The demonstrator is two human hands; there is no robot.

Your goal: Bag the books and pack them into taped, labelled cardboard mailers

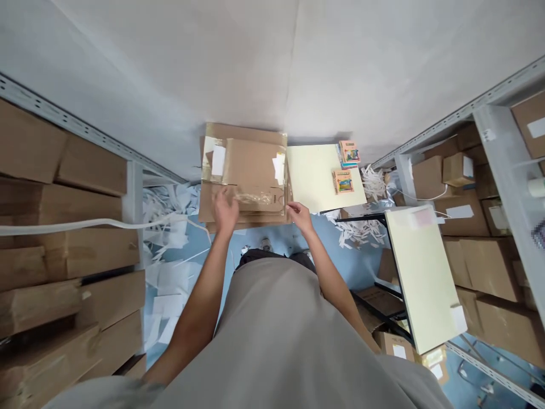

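Observation:
Flattened cardboard boxes [255, 162] lie stacked on the table against the wall, with white labels and strips of shiny clear tape on them. My left hand [225, 211] rests on the front left part of the top cardboard, its fingers spread and slightly blurred. At the front right corner, my right hand [300, 216] pinches the cardboard edge between thumb and fingers. A crumpled strip of clear tape [254, 197] lies across the cardboard between my hands.
Two small stacks of colourful picture boxes [343, 182] stand on the cream tabletop [310, 176] to the right. Shelves of cardboard boxes [97, 244] flank both sides. Paper scraps [170, 278] litter the blue floor. A cream side table [426, 278] stands right; a white cable [85, 228] crosses left.

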